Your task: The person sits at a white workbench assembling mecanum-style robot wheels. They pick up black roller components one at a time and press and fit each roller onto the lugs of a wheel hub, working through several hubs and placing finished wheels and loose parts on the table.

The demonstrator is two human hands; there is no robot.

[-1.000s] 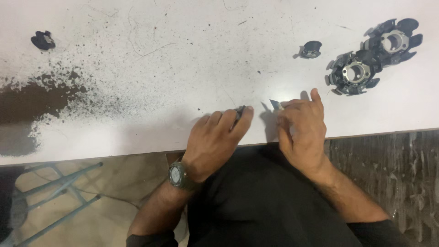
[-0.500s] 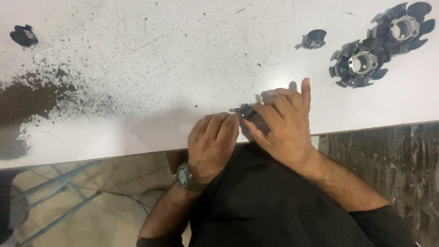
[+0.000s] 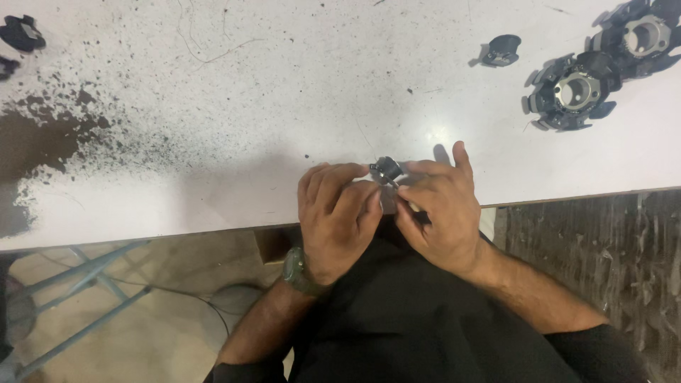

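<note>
At the near edge of the white table [image 3: 284, 106], my left hand [image 3: 333, 220] and my right hand [image 3: 440, 213] meet. Between their fingertips sits a small dark round part [image 3: 387, 169] with a thin stem running down under my right fingers. Both hands pinch it; my left fingers curl around its left side, my right fingers close over the stem. A watch is on my left wrist. Most of the part is hidden by my fingers.
Two black finned rings with metal centres [image 3: 573, 91] [image 3: 642, 34] lie at the far right. A small black piece [image 3: 502, 50] lies left of them, another black piece [image 3: 21, 33] at far left. Dark powder [image 3: 42, 142] stains the left of the table.
Both hands have drawn closer together and shifted slightly right along the table edge. The small dark part now shows above my fingertips.
</note>
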